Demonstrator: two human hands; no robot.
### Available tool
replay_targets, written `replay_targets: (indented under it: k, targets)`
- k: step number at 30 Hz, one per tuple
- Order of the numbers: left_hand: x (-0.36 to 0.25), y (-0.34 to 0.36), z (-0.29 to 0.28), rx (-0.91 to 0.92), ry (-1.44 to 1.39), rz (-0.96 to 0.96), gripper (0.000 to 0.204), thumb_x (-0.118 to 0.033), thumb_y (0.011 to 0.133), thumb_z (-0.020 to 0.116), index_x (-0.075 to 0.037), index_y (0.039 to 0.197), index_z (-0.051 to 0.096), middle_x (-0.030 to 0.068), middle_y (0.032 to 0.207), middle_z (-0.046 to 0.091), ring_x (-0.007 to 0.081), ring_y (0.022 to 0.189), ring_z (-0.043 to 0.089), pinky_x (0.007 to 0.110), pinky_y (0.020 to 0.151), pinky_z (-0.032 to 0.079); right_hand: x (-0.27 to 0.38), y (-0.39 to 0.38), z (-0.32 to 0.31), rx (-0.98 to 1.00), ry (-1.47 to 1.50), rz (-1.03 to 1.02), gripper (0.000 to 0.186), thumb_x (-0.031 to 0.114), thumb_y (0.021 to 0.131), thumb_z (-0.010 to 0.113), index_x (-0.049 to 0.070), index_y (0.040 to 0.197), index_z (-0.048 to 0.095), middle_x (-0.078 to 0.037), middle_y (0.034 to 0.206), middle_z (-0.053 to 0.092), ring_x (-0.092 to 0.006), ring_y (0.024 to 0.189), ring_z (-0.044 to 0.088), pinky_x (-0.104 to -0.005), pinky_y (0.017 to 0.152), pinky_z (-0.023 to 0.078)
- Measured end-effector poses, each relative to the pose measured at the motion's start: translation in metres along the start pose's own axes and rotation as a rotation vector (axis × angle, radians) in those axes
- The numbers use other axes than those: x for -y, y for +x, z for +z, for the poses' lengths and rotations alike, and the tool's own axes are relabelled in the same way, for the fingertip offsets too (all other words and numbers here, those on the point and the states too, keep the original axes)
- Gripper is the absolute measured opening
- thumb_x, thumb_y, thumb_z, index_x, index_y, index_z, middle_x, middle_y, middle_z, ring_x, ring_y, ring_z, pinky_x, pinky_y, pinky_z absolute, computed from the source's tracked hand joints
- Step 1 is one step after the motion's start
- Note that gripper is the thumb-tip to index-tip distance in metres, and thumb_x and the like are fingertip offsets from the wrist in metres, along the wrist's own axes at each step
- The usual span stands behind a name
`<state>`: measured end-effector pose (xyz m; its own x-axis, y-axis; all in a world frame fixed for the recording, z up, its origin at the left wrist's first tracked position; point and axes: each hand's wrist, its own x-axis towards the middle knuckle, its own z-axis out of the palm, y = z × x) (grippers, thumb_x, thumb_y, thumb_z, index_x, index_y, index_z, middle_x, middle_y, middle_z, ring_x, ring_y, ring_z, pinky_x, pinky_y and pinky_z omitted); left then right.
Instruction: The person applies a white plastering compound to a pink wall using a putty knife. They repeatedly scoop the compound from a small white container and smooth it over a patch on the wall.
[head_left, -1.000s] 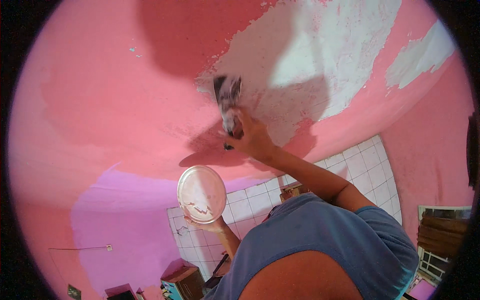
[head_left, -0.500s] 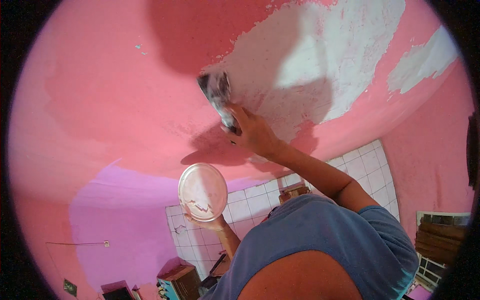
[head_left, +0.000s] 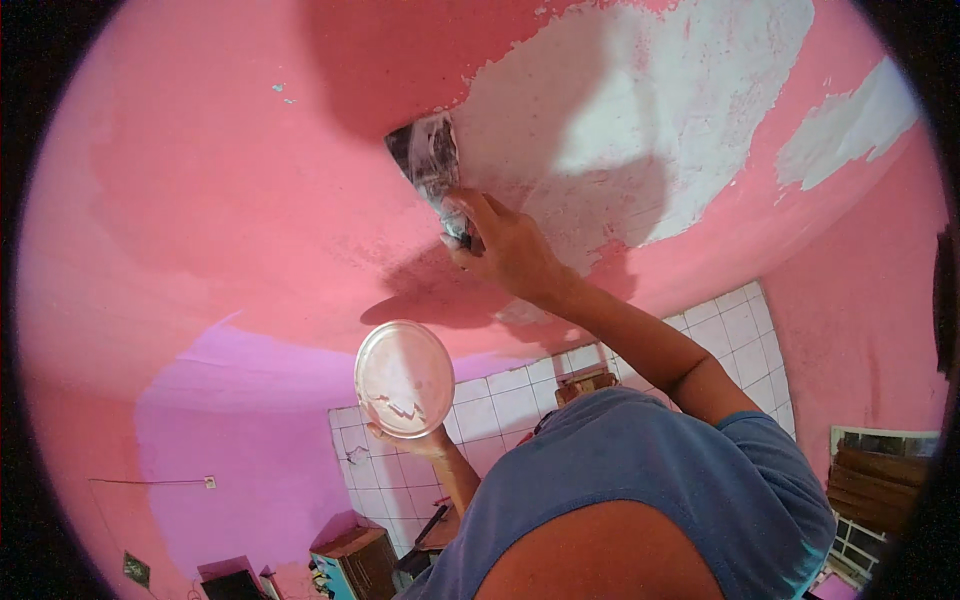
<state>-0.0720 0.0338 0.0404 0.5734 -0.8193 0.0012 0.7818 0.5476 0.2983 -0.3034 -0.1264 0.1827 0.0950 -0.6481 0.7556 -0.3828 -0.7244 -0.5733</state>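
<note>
My right hand (head_left: 500, 240) is closed round the handle of a putty knife (head_left: 430, 165). The wide blade, smeared with white paste, lies against the pink wall (head_left: 250, 200) at the left edge of a large pale grey-white patch (head_left: 590, 110). Lower and to the left, my left hand (head_left: 425, 443) holds up a round plastic lid (head_left: 404, 378). White paste and a few darker smears mark the lid's face. Its fingers are partly hidden beneath the rim.
A smaller pale patch (head_left: 845, 135) shows at the right. White tiles (head_left: 490, 405) cover the lower wall behind my arms. Purple paint (head_left: 230, 440) fills part of the left wall, with an outlet (head_left: 210, 482) on it. A cabinet (head_left: 360, 565) stands at lower left.
The putty knife and my right hand have moved slightly up and to the left along the wall. My left hand keeps the lid in nearly the same place.
</note>
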Motion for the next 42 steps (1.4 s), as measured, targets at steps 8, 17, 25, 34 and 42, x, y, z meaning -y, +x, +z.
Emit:
replay_targets:
  k: [8,17,25,34,42]
  targets:
    - [-0.005,0.002,-0.018,0.002,-0.01,0.003,0.057,-0.042,0.083,0.052,-0.018,0.133,0.038,0.008,0.142,0.028,0.0299,0.13,0.024,0.057,0.104,0.02,-0.044,-0.082,0.012,0.118,-0.099,0.177,0.049,0.017,0.073,0.069,0.006,0.114,0.044,-0.017,0.09,0.058,-0.031,0.065,0.06,-0.0388,0.057,0.05]
    - [0.001,-0.002,-0.002,-0.056,-0.028,0.004,0.057,-0.044,0.084,0.05,-0.017,0.132,0.039,0.0082,0.141,0.029,0.0296,0.129,0.026,0.057,0.103,0.023,-0.015,-0.008,-0.007,0.061,-0.082,0.083,0.049,0.016,0.073,0.068,0.006,0.114,0.044,-0.019,0.091,0.058,-0.033,0.065,0.061,-0.0395,0.057,0.05]
    - [-0.003,0.002,-0.015,-0.029,-0.115,-0.028,0.056,-0.042,0.085,0.049,-0.012,0.132,0.039,0.0101,0.142,0.027,0.0324,0.13,0.024,0.059,0.102,0.023,-0.055,-0.083,0.007,0.112,-0.198,0.118,0.051,0.017,0.073,0.069,0.007,0.116,0.043,-0.018,0.096,0.058,-0.0317,0.07,0.061,-0.0399,0.058,0.05]
    - [-0.004,0.004,-0.019,0.003,-0.085,-0.029,0.056,-0.043,0.083,0.051,-0.016,0.131,0.041,0.0081,0.141,0.03,0.0306,0.128,0.028,0.057,0.103,0.023,-0.019,-0.014,-0.009,0.134,-0.078,0.035,0.046,0.015,0.075,0.066,0.007,0.114,0.043,-0.018,0.097,0.057,-0.035,0.072,0.06,-0.0413,0.058,0.05]
    - [-0.004,0.0,-0.02,-0.083,-0.015,-0.005,0.054,-0.042,0.083,0.052,-0.018,0.13,0.042,0.0073,0.139,0.032,0.0296,0.127,0.029,0.056,0.103,0.024,-0.059,-0.1,0.0,0.34,-0.253,0.22,0.047,0.018,0.075,0.065,0.008,0.115,0.042,-0.017,0.098,0.056,-0.0339,0.067,0.061,-0.0419,0.055,0.05]
